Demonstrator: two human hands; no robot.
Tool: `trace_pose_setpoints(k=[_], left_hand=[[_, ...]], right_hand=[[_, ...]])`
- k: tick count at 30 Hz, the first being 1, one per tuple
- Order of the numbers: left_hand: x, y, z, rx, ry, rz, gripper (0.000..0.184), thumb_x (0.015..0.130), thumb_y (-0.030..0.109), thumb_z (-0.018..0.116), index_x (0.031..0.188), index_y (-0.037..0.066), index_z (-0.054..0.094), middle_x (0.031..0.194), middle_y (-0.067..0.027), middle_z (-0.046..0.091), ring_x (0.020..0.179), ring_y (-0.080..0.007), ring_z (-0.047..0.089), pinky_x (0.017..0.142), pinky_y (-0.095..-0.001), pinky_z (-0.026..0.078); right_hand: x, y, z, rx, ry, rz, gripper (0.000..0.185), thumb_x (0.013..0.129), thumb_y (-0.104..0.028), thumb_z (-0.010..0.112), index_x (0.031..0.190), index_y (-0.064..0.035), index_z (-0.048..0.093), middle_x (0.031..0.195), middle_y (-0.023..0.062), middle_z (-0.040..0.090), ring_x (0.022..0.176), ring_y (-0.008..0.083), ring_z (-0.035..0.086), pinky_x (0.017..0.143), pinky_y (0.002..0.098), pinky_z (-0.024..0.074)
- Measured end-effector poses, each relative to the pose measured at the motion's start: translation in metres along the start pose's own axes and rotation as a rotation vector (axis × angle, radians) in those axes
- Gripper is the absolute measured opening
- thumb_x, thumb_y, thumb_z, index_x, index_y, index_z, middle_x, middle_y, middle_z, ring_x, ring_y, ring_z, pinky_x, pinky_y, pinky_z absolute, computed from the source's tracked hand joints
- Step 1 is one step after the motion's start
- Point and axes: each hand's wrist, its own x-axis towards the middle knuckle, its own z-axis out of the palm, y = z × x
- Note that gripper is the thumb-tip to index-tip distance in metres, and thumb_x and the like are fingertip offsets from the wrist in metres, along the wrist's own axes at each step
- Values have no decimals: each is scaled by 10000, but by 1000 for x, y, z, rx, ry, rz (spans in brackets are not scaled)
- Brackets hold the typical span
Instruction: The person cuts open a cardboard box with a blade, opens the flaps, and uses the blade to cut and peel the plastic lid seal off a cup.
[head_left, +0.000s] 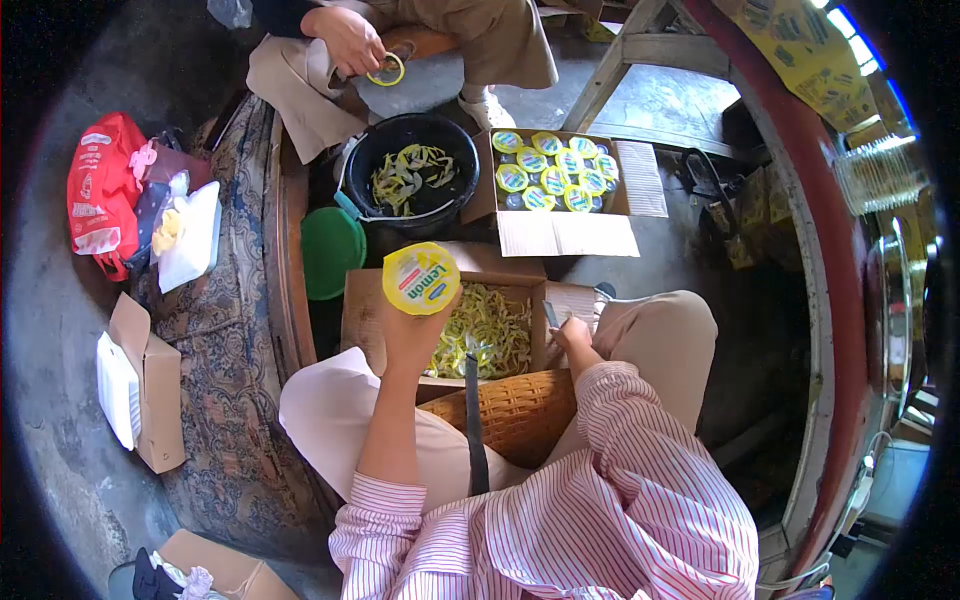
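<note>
Near the centre of the frame, up it goes into full view: a round, yellow-lidded cup (420, 278) printed "Lemon", grasped by the person's left hand (412, 325), the lid facing the camera and most of the body hidden behind it. Over to the right of centre, the right hand (573, 335) is closed around a slim grey blade (551, 314), tip pointing up the frame, its handle lost inside the fist. Between the two hands sits an open brown cardboard box (362, 312), loaded with a tangle of thin yellow and pale-green strips (492, 330), and just below it a curved brown wicker piece (525, 405), with a long black strap (475, 430) running down beside it. Look to the upper middle: a round black plastic bucket (458, 198) carries more strips, with a flat green disc (333, 253) near its lower left. Right beside the bucket, a second cardboard box (568, 236) shows rows of yellow-lidded cups (555, 172), flaps spread wide. And at the top of the frame, a co-worker's hand (350, 42) grips a yellow-rimmed clear cup (386, 70)!
</note>
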Motion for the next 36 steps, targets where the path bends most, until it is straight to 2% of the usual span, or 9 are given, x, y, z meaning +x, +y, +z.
trace_pose_setpoints(k=[5,7,10,12,18,23,25,29,36], left_hand=[[5,-6,3,-42,-42,25,502,663,15,730,1093,9,470,1036,-85,577,940,-149,571,812,-278,474],[3,1,3,22,-56,0,517,665,8,726,1108,10,460,1047,-90,574,944,-156,571,815,-280,475],[11,-15,3,-570,-14,-241,538,650,-6,730,1112,11,454,1067,-92,566,953,-163,570,822,-286,477],[7,-20,3,-20,-54,72,542,642,-21,726,1107,15,450,1072,-87,561,958,-163,567,818,-286,481],[10,-21,2,-122,-5,114,511,611,17,732,1053,29,475,1008,-79,564,935,-166,553,825,-290,445],[7,2,-1,53,32,161,519,593,15,734,1045,30,479,992,-89,574,920,-186,565,807,-297,453],[6,7,-1,52,26,179,519,592,13,733,1043,33,478,987,-90,576,913,-190,569,799,-299,456],[3,1,3,67,39,226,543,603,13,740,1063,36,452,1004,-88,571,918,-174,570,788,-284,469],[5,13,1,-18,-35,283,599,638,8,717,1126,39,371,1033,-86,543,961,-152,548,808,-283,461]], right_hand=[[39,17,40,41,174,-30,371,660,-390,717,852,-76,678,946,138,633,894,277,603,772,376,480],[26,10,27,2,104,-63,353,644,-373,717,835,-79,681,954,144,629,891,277,603,772,374,480],[27,13,23,29,47,-67,371,604,-366,704,838,-78,677,953,137,633,896,265,605,779,367,476],[21,9,17,49,8,-38,402,596,-379,700,849,-68,669,942,137,637,895,258,607,788,362,473],[-14,-20,-17,143,139,-140,355,559,-276,752,831,-66,662,822,123,647,818,228,622,751,333,483],[-8,-55,-38,414,-85,-565,280,591,-209,735,794,-36,650,652,55,617,630,124,583,590,266,476],[-41,-86,-74,504,39,-675,152,664,-92,690,785,-20,633,667,49,607,621,97,554,577,235,457],[-86,-119,-131,917,129,-950,181,711,-77,667,886,-55,628,652,45,609,578,98,553,574,252,453],[-201,-160,-225,798,151,-1301,318,724,-20,644,1038,-45,594,690,71,606,628,113,562,604,238,461]])
